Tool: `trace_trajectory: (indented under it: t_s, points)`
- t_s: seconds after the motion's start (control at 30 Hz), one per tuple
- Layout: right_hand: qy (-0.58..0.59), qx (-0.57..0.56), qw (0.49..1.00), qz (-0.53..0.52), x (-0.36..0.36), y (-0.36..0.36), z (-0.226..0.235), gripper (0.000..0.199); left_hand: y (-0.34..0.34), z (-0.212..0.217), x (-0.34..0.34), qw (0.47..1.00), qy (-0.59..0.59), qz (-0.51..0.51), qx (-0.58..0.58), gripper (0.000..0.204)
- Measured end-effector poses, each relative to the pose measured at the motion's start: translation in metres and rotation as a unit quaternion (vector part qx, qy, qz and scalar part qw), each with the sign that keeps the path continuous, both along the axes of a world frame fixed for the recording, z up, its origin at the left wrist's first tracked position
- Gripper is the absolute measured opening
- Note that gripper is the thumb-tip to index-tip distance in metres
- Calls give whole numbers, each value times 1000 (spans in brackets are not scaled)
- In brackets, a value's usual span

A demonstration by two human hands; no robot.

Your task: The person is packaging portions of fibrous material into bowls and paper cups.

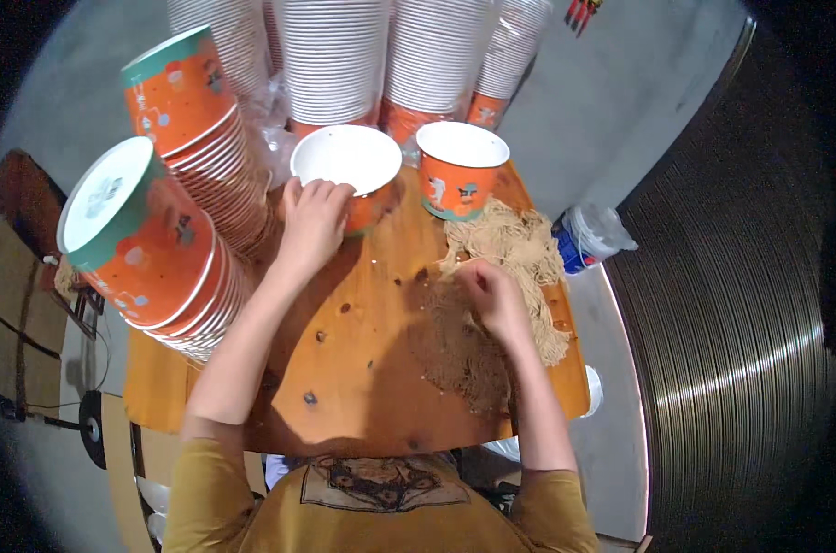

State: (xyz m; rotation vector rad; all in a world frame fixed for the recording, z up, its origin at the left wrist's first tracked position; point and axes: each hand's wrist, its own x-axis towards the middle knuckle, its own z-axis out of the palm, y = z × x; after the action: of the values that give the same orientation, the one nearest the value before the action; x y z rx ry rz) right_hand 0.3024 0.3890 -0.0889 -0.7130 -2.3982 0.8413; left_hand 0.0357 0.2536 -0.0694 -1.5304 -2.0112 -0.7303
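My left hand [313,221] grips the near rim of an orange paper cup with a white inside [346,158], which stands tilted on the wooden table [362,359]. A second orange cup [461,168] stands upright just to its right. My right hand [491,295] is closed on a pinch of pale dry noodles [519,249], a heap spread along the table's right side.
Two stacks of nested orange cups [160,240] lie tilted on the table's left. Several tall white-ribbed cup stacks [381,55] stand at the far edge. A clear plastic bottle with a blue label [588,238] lies on the floor right of the table. Corrugated metal [740,304] curves at right.
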Motion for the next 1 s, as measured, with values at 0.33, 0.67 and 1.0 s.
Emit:
trace_trajectory:
  t_s: [0.33,0.67,1.0]
  points:
    - [27,227,973,-15,21,12,-28,11,-64,25,85,996,-48,-9,-73,34]
    - [-27,324,944,53,-61,65,-63,5,-92,24,110,996,-83,12,-38,30]
    - [-60,275,927,249,-47,-12,-10,9,-98,24,118,995,-90,-20,23,33]
